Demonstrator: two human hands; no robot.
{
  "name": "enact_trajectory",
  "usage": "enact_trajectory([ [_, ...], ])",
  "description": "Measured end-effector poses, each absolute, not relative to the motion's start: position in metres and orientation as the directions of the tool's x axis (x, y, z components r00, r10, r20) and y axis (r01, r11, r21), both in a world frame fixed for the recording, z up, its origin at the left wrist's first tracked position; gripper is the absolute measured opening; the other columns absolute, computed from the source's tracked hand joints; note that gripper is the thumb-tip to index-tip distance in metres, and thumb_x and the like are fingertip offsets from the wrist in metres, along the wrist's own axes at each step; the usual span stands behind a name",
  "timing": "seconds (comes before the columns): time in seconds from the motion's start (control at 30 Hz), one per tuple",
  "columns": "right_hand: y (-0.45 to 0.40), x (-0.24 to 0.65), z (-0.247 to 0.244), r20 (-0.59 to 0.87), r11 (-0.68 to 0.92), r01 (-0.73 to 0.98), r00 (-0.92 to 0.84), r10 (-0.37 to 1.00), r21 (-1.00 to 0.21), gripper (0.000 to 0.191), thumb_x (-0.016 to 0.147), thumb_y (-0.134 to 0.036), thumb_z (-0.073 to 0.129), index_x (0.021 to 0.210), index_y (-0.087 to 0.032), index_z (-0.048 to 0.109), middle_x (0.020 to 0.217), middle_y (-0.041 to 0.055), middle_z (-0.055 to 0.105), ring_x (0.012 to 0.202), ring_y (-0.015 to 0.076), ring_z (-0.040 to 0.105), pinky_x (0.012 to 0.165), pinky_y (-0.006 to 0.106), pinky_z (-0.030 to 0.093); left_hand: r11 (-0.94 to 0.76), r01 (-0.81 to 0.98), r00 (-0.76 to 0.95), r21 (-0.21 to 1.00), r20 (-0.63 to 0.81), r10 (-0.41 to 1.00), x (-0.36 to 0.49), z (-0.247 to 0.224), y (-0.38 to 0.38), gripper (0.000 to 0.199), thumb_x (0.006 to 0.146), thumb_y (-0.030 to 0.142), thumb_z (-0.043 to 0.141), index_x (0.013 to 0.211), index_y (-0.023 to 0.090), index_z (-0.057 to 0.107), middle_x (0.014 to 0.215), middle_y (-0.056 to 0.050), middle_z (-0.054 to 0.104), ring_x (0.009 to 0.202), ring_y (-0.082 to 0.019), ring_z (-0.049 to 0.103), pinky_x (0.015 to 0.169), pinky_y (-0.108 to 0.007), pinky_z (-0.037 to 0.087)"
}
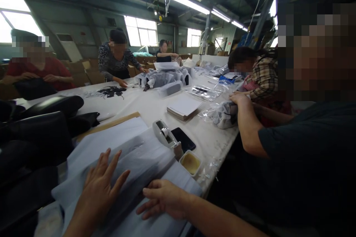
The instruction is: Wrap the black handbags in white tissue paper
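Observation:
My left hand [100,183], fingers spread, lies over thin white tissue paper [161,148] at the near end of the table. A dark shape shows faintly through the paper beside it; its kind cannot be made out. At the paper's near side is my right hand [168,198], its fingers loosely bent and apart with nothing visible in them. Whether its fingertips touch the paper is unclear. Just beyond the paper stand a tape dispenser [166,135] and a small white dish [191,163] with a yellowish pad in it.
Black bags [41,137] are heaped at left. A dark phone [183,139] lies behind the dispenser, near stacked white sheets [185,105]. At right, a co-worker's arm [250,129] reaches to a wrapped bundle [225,114]. Other people work around the white table [130,100].

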State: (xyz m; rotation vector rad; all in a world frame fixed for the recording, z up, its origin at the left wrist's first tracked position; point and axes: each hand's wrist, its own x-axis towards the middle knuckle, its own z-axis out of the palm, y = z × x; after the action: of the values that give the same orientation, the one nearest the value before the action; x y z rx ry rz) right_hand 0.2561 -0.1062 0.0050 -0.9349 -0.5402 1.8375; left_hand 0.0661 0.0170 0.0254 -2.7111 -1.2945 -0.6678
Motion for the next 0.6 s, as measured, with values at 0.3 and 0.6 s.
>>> enact_trajectory([
  [0.3,-0.077,0.243,0.048,-0.208,-0.266,-0.574,-0.166,0.964,-0.774,0.062,0.058,-0.047,0.088,0.106,-0.014,0.066,0.094,0.0041,0.064,0.077,0.0175,0.070,0.062,0.026,0.054,-0.680,0.731,0.628,-0.049,0.436,0.644,0.028,0.019,0.016,0.071,0.087,0.039,0.041,0.154,0.027,0.020,0.158,-0.009,0.035,0.140,-0.034,0.039,0.112,-0.056,0.034],
  [0.6,-0.058,0.252,0.034,-0.257,-0.221,-0.449,0.020,0.966,-0.866,0.065,0.058,-0.052,0.085,0.110,-0.016,0.068,0.101,0.0075,0.069,0.063,0.0120,0.067,0.058,0.024,0.051,-0.623,0.777,0.565,0.093,0.334,0.754,0.017,0.057,0.077,0.064,0.087,0.046,0.048,0.149,0.034,0.031,0.142,-0.003,0.056,0.119,-0.028,0.062,0.101,-0.042,0.052],
])
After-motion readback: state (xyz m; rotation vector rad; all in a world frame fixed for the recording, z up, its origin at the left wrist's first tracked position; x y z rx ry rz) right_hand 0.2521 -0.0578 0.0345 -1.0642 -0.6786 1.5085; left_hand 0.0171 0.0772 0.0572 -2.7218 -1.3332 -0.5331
